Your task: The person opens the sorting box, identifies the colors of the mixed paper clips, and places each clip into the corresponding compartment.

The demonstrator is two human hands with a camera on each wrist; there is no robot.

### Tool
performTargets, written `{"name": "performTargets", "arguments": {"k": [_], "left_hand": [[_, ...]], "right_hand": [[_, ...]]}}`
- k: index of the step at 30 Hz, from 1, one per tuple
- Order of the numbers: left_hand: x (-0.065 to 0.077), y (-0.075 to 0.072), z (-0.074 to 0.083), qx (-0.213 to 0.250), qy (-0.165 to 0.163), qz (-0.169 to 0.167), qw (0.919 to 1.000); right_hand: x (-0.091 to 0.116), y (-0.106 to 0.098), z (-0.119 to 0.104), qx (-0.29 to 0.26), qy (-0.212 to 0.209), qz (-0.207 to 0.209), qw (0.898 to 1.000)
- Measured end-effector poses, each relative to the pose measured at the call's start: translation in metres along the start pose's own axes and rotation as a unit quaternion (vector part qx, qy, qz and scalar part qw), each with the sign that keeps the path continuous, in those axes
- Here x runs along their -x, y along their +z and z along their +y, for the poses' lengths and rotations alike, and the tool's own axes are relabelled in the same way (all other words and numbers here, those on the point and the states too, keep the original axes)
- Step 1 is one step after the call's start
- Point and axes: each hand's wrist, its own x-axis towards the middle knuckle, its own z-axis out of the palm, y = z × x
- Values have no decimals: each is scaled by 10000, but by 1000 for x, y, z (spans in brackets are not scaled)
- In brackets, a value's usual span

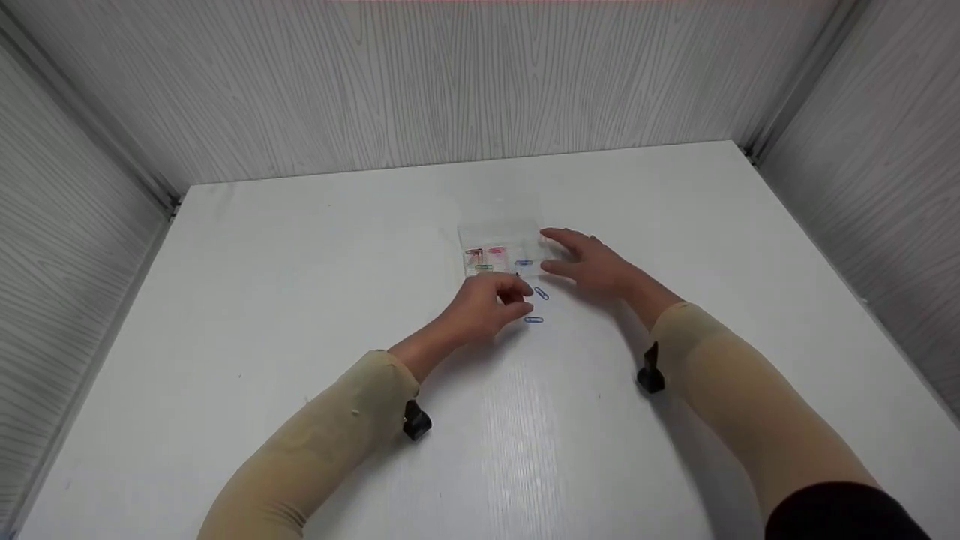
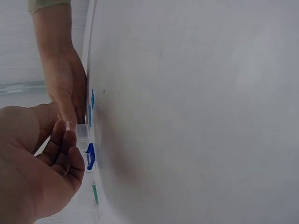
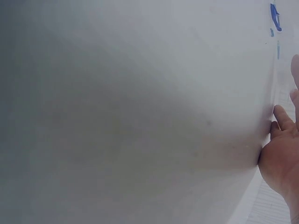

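A clear plastic box (image 1: 501, 231) stands on the white table with its see-through parts hard to make out. Red and pink paper clips (image 1: 475, 253) and a green paper clip (image 1: 484, 267) show at its left side, a blue paper clip (image 1: 523, 262) at its right. My left hand (image 1: 487, 304) hovers at the box's near side, fingers loosely bent, thumb and index finger apart, with nothing visible between them. Close to those fingertips lie two blue paper clips, one slanted (image 1: 541, 293) and one level (image 1: 533, 319). My right hand (image 1: 592, 262), thumb and fingers spread, is at the box's right edge; contact is unclear.
The white table (image 1: 315, 262) reaches back to a pale wood-grain wall (image 1: 450, 82). Similar panels rise at the left (image 1: 67, 180) and right (image 1: 870, 165). Small dark specks dot the tabletop.
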Motion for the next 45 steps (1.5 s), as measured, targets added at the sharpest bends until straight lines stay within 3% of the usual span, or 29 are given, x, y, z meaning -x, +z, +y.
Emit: {"name": "performTargets", "arguments": {"k": [15,29,45], "left_hand": [[3,9,-10,-595,-119,-411,9973],[1,12,-11,-988,10,-419,9942],[-2,11,-10,-971,-23,-494,9940]], "right_hand": [[0,0,1,13,-59,-11,10000],[1,0,1,-42,-168,22,9998],[2,-1,1,-102,-123,4,9999]]}}
